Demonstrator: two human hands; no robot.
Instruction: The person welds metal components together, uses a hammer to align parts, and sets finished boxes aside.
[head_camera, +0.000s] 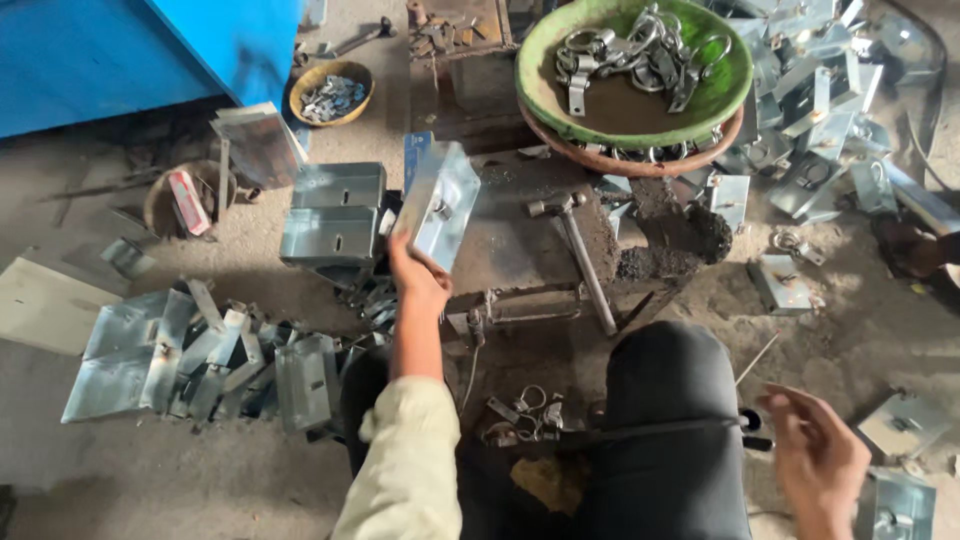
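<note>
My left hand (418, 278) grips a folded shiny sheet-metal piece (438, 205) by its lower edge and holds it tilted above a dark metal work block (510, 240). A hammer (580, 255) lies on that block, head toward the far side. My right hand (818, 455) hovers low at the right with fingers spread and nothing in it, near a sheet-metal piece (903, 425) on the floor. My dark-clad knees (665, 400) frame the lower middle.
A green bowl (545, 95) of metal rings and clasps sits stacked on a brown bowl at the top. Sheet-metal pieces pile at the top right (810, 100) and left (200, 355). Stacked metal boxes (335, 215), a small bowl of parts (332, 92) and a blue cabinet (120, 50) lie left.
</note>
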